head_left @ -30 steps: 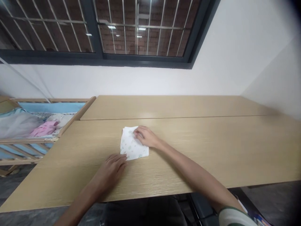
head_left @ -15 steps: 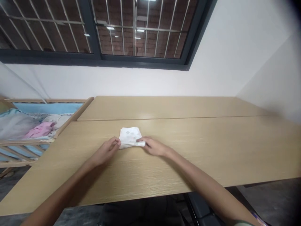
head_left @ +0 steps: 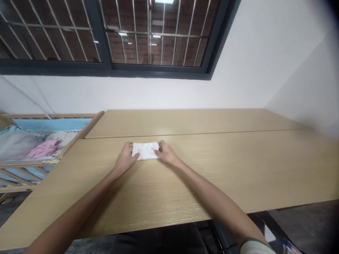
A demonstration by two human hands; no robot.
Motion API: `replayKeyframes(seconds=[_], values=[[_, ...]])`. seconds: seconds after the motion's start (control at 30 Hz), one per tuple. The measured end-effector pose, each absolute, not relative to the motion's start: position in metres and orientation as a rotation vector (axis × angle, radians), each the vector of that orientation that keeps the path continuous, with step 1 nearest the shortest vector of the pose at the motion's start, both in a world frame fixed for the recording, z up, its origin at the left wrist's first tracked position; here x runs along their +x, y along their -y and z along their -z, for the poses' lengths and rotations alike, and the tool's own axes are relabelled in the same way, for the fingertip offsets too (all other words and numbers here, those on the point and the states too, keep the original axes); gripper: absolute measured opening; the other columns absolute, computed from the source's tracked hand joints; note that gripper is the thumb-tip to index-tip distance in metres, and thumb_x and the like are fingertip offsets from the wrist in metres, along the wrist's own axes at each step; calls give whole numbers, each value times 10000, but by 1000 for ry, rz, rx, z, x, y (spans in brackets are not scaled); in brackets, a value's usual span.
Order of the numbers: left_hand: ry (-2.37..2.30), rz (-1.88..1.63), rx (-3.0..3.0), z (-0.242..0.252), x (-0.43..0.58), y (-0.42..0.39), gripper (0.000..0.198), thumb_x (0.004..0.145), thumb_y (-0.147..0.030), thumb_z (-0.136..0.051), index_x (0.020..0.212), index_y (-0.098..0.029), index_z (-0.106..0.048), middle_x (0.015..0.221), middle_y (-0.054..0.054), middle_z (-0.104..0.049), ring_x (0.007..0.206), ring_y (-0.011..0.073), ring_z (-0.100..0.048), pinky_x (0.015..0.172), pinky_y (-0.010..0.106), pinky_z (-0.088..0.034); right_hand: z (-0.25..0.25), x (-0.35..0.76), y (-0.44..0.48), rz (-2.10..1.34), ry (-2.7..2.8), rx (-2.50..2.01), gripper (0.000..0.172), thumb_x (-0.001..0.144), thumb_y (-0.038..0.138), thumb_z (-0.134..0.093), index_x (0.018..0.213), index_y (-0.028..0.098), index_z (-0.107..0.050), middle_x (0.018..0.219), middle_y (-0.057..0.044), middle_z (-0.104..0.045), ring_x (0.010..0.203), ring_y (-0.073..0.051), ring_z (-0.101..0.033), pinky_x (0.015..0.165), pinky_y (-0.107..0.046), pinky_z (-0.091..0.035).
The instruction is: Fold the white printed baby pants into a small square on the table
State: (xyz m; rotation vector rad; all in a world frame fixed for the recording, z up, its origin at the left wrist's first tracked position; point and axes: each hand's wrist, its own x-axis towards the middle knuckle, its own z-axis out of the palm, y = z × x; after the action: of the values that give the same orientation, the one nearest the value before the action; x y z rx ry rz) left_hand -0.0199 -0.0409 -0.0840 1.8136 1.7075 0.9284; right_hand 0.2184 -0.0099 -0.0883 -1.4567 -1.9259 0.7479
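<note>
A small folded white cloth (head_left: 145,151) with a faint print lies on the wooden table, forming a compact rectangle. At its left end is my left hand (head_left: 126,157), thumb on the cloth's front and fingers curled round the far left corner. My right hand (head_left: 165,153) grips the opposite end, its thumb pressing on the printed face and the fingers bent over the far right corner. The undersides of the cloth and some fingertips are hidden.
The wooden table (head_left: 212,169) has a slightly separate back panel (head_left: 185,121) along the white wall. To the left stands a wooden crib (head_left: 79,135) holding a pink cloth (head_left: 43,149) and bedding. A barred window (head_left: 159,42) is above.
The cloth's front part has been folded up, making it a narrower rectangle. Both hands have moved slightly away from me, to the cloth's two ends, with thumbs on top.
</note>
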Motion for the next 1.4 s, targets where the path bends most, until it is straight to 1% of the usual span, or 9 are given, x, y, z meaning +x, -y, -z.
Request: replayKeyframes(seconds=[0.1, 0.2, 0.3, 0.4, 0.6, 0.8, 1.03, 1.23, 1.4], values=[[-1831, -897, 1864, 88, -17, 39, 628, 849, -328, -660, 1392, -172, -388, 1023, 105, -698, 1020, 332, -681, 920, 496, -531, 91, 212, 5, -716, 1839, -1534, 385, 838, 248, -679, 1183, 160, -532, 1065, -94, -665, 942, -223, -637, 844, -343, -521], [-1886, -915, 1941, 89, -16, 41, 613, 842, -330, -668, 1377, -152, -427, 1221, 170, -636, 1242, 370, -579, 1063, 531, -455, 87, 206, 13, -556, 1841, -1507, 515, 869, 257, -635, 1337, 120, -468, 1325, -197, -561, 1151, -269, -600, 1003, -411, -492], [-1823, -1100, 2132, 89, -9, 45, 591, 927, -391, -579, 1422, -121, -403, 1480, 229, -465, 1449, 357, -395, 1188, 523, -348, 80, 198, 29, -207, 2039, -1312, 577, 960, 287, -529, 1487, 103, -384, 1543, -251, -394, 1434, -327, -399, 1185, -494, -328], [-1562, -1193, 2429, 94, 8, 49, 660, 1011, -469, -431, 1538, -103, -276, 1615, 226, -333, 1538, 320, -270, 1243, 516, -290, 80, 188, 38, -21, 2399, -1052, 593, 999, 283, -454, 1560, 125, -347, 1640, -204, -324, 1550, -312, -223, 1246, -525, -208], [-1515, -808, 2532, 115, 28, 44, 754, 1053, -548, -221, 1570, -1, -251, 1647, 254, -279, 1571, 327, -176, 1278, 525, -219, 99, 181, 32, -58, 2617, -1054, 654, 986, 281, -478, 1597, 99, -331, 1653, -177, -335, 1551, -276, -262, 1274, -474, -190], [-1574, -675, 2582, 124, 12, 36, 795, 1053, -570, -170, 1578, 24, -228, 1662, 267, -221, 1578, 317, -142, 1282, 509, -207, 97, 184, 30, -122, 2641, -1053, 684, 964, 254, -464, 1606, 70, -316, 1660, -172, -322, 1567, -271, -231, 1284, -458, -176], [-1704, -636, 2618, 133, 3, 34, 822, 1044, -596, -185, 1572, 32, -222, 1645, 293, -243, 1570, 354, -163, 1262, 534, -230, 95, 202, 34, -223, 2564, -1156, 671, 1057, 432, -362, 1605, 50, -302, 1670, -184, -283, 1583, -274, -177, 1293, -478, -152], [-1848, -619, 2550, 140, -10, 33, 886, 1026, -633, -195, 1537, 88, -248, 1591, 354, -309, 1528, 425, -258, 1219, 575, -294, 98, 216, 33, -302, 2502, -1203, 808, 1034, 631, -358, 1623, 85, -265, 1678, -193, -255, 1583, -308, -168, 1285, -519, -169], [-1662, -784, 2772, 126, -14, 36, 861, 1012, -618, -345, 1568, 24, -203, 1632, 307, -267, 1553, 398, -204, 1244, 570, -251, 98, 221, 34, -213, 2396, -1199, 879, 1015, 673, -364, 1627, 59, -220, 1690, -234, -184, 1587, -347, -122, 1274, -557, -173]])
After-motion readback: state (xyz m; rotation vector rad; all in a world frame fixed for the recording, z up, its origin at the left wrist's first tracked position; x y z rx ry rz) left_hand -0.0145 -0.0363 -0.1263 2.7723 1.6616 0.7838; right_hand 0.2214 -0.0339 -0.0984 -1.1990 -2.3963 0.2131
